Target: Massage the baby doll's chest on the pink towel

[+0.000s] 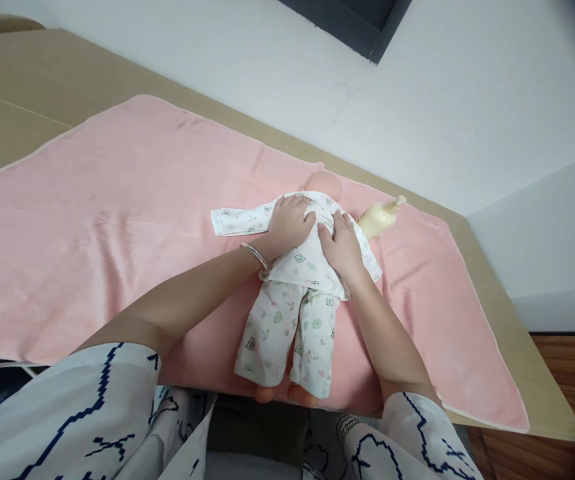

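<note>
A baby doll [312,267] in a white printed top and matching trousers lies stretched out on a pink blanket [167,153], its head away from me and its feet at the near edge. Which way it faces I cannot tell. My left hand [290,223] rests flat on the left upper part of the top, fingers extended, a silver bangle at its wrist. On the right side of the top lies my right hand [342,248], also with fingers stretched out. The left sleeve [240,221] spreads out flat; the doll's hands do not show.
A baby bottle [381,217] with a cream-coloured body lies beside the doll's shoulder on the right. The blanket covers much of a light brown table [512,347], which stands against a white wall [247,67]. A dark frame [357,27] is on the wall.
</note>
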Motion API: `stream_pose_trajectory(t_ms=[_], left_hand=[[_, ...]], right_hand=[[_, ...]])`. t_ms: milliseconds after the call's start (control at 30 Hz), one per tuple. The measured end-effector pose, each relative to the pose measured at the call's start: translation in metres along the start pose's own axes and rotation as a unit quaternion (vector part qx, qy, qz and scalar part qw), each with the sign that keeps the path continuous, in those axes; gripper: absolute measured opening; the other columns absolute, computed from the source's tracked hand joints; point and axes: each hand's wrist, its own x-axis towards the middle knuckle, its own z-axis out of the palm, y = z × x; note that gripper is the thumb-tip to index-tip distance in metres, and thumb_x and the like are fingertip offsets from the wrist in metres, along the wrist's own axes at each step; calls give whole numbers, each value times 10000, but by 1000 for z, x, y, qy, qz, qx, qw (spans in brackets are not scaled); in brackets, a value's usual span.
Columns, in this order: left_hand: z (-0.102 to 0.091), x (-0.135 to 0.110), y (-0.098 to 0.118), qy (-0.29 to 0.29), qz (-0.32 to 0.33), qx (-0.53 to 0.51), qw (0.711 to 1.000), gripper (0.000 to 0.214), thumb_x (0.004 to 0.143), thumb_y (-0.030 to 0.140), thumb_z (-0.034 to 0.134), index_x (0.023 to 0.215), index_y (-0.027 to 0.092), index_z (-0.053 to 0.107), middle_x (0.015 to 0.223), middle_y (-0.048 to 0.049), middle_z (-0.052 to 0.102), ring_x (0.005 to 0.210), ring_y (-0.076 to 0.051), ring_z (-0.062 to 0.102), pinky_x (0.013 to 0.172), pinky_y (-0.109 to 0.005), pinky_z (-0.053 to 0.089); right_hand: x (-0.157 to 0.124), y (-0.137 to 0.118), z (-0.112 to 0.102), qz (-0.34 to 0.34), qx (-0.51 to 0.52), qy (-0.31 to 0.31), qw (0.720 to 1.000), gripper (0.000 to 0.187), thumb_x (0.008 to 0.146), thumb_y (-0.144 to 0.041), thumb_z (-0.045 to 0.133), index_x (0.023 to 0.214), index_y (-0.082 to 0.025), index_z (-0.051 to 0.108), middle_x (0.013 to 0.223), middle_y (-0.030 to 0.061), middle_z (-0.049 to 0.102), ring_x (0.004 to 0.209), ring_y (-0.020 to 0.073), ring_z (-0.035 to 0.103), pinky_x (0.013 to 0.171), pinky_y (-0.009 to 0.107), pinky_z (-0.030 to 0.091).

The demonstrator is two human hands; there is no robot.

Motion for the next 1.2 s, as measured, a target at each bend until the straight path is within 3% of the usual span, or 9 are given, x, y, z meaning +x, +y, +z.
stream_pose_trajectory(t_ms=[433,667,800,900,1033,1200], left_hand=[[-1,0,-2,5,4,-15,1000,364,953,257,435,1230,161,650,1344,-106,666,1290,-273,568,1184,-457,344],[0,0,-3,3,5,-20,1000,365,948,253,443,1227,142,650,1327,-123,670,1293,-285,563,1177,-461,348],[0,0,-4,8,6,-23,1000,345,942,256,451,1201,154,655,1306,-115,679,1279,-285,569,1169,-461,358],[0,0,-4,5,7,-23,1000,339,938,255,451,1192,164,657,1294,-105,685,1262,-283,578,1153,-462,374],[-1,0,-4,6,3,-24,1000,352,939,261,447,1207,164,653,1313,-107,678,1263,-283,578,1152,-462,374],[-1,-1,-3,5,1,-23,1000,351,946,271,447,1212,167,651,1330,-109,670,1281,-282,568,1164,-461,362]], right_hand=[[3,1,1,21,-9,-5,1000,728,972,-525,418,1487,-11,413,1610,251,345,1544,377,226,1246,578,212],[-7,-10,-5,5,-47,47,998,616,979,-511,435,1330,-15,533,1420,301,542,1408,399,433,1140,553,375],[-5,-10,-12,6,-33,38,999,557,953,-539,478,1245,-74,571,1235,249,649,1207,384,576,1022,539,468],[-3,-7,-17,-13,-6,24,1000,496,943,-517,497,1229,-122,583,1179,196,676,1139,357,606,1000,519,485],[-5,-6,-23,-41,15,25,999,506,951,-467,485,1330,-140,559,1451,205,547,1364,339,494,1133,525,405],[-7,-7,-15,-74,9,79,994,558,977,-408,422,1488,-186,428,1676,132,253,1573,296,163,1245,588,219]])
